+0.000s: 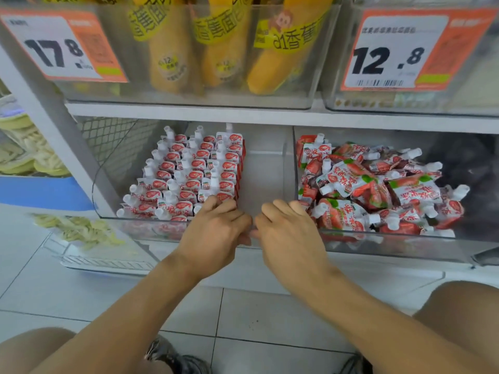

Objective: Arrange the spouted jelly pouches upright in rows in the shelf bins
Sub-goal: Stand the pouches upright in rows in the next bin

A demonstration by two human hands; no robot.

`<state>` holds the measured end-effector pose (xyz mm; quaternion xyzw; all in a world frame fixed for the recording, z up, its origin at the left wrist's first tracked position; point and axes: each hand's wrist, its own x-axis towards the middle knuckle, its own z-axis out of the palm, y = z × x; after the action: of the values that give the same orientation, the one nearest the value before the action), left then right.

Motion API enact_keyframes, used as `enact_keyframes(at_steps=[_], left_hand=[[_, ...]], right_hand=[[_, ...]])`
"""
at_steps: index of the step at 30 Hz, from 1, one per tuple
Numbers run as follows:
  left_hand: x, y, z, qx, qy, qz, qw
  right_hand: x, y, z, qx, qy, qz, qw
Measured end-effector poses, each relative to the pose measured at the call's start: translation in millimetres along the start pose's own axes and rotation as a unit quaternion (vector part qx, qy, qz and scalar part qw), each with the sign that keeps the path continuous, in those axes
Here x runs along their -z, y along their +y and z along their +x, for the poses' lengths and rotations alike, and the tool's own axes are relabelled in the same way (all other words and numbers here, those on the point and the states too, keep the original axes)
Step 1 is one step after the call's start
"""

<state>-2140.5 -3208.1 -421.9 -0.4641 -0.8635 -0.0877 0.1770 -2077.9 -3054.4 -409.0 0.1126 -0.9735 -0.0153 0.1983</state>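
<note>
Both hands curl over the front rim of the left bin, left hand touching the upright jelly pouches, right hand beside it holding no pouch; next row should fill the bare right side from the loose pile.

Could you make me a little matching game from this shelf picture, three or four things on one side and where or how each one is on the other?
Things:
1. left bin pouches
2. right bin pouches
3. yellow packs
4. 12.8 tag

Places or states:
A. lying in a loose heap
B. in the clear bin on the upper shelf
C. standing upright in rows
D. on the front of the upper right bin

Pairs: 1-C, 2-A, 3-B, 4-D
</note>
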Motion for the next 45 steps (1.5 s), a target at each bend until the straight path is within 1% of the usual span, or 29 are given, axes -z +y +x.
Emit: enact_keyframes(at_steps=[2, 6, 10, 13, 18, 20, 22, 24, 25, 26, 27, 28, 29, 30, 31, 32, 33, 34, 36, 39, 42, 45], left_hand=[[-3.0, -4.6, 3.8, 0.006, -0.03, -0.007, 0.999], [-0.2, -4.3, 8.4, 0.049, -0.087, -0.053, 0.994], [0.9, -5.5, 6.8, 0.063, -0.112, -0.075, 0.989], [5.7, -6.3, 7.3, 0.068, -0.137, -0.087, 0.984], [21.7, 9.2, 8.1, 0.089, -0.203, -0.096, 0.97], [25.2, 11.9, 11.9, 0.113, -0.238, -0.09, 0.96], [30.0, 10.2, 16.1, 0.131, -0.292, -0.098, 0.942], [39.0, 6.5, 22.0, 0.147, -0.322, -0.127, 0.926], [44.0, 8.3, 26.0, 0.16, -0.29, -0.138, 0.933], [48.0, 15.4, 31.3, 0.172, -0.211, -0.142, 0.952], [50.1, 27.9, 38.4, 0.173, -0.104, -0.152, 0.967], [51.4, 47.0, 49.2, 0.164, -0.012, -0.17, 0.972], [48.5, 68.5, 60.7, 0.141, 0.041, -0.192, 0.97], [40.0, 89.5, 71.1, 0.111, 0.052, -0.2, 0.972], [26.0, 109.2, 79.2, 0.075, 0.04, -0.188, 0.978], [10.3, 125.1, 84.8, 0.046, 0.017, -0.152, 0.987], [-6.4, 134.7, 88.9, 0.028, -0.014, -0.099, 0.995], [-18.4, 138.6, 93.0, 0.03, -0.055, -0.056, 0.997], [-33.7, 137.0, 98.3, 0.038, -0.092, -0.023, 0.995], [-40.8, 129.2, 99.7, 0.048, -0.077, -0.063, 0.994], [-39.0, 124.8, 96.1, 0.06, -0.044, -0.11, 0.991], [-39.6, 123.8, 95.6, 0.057, -0.049, -0.135, 0.988]], right_hand=[[-6.9, 1.4, 3.0, 0.0, -0.004, 0.006, 1.0], [-8.9, 5.8, 2.7, 0.018, 0.009, 0.013, 1.0], [-8.2, 5.3, -1.3, 0.039, 0.037, 0.04, 0.998], [-7.6, 9.9, -4.0, 0.071, 0.056, 0.062, 0.994], [-7.4, 7.1, -23.5, 0.09, 0.025, 0.066, 0.993], [-7.4, 5.2, -28.6, 0.088, 0.033, 0.074, 0.993], [3.7, 9.2, -33.6, 0.104, 0.065, 0.139, 0.983], [23.7, 26.7, -38.2, 0.105, 0.114, 0.248, 0.956], [32.5, 42.4, -41.4, 0.082, 0.139, 0.283, 0.946], [38.3, 63.0, -44.5, 0.042, 0.151, 0.296, 0.942], [42.0, 87.1, -46.9, -0.007, 0.143, 0.293, 0.945], [44.5, 112.3, -49.6, -0.049, 0.111, 0.284, 0.951], [45.7, 135.7, -54.2, -0.078, 0.062, 0.279, 0.955], [47.1, 155.9, -60.8, -0.095, 0.003, 0.274, 0.957], [48.2, 171.3, -68.6, -0.106, -0.057, 0.273, 0.954], [49.2, 182.0, -77.8, -0.116, -0.106, 0.274, 0.949], [49.7, 188.8, -86.6, -0.124, -0.132, 0.277, 0.944], [49.2, 192.7, -94.4, -0.13, -0.137, 0.27, 0.944], [42.1, 193.4, -104.0, -0.13, -0.119, 0.209, 0.962], [30.9, 191.0, -108.9, -0.111, -0.084, 0.096, 0.986], [28.3, 190.3, -115.6, -0.087, -0.04, 0.076, 0.992], [28.8, 187.3, -121.8, -0.082, -0.022, 0.073, 0.994]])
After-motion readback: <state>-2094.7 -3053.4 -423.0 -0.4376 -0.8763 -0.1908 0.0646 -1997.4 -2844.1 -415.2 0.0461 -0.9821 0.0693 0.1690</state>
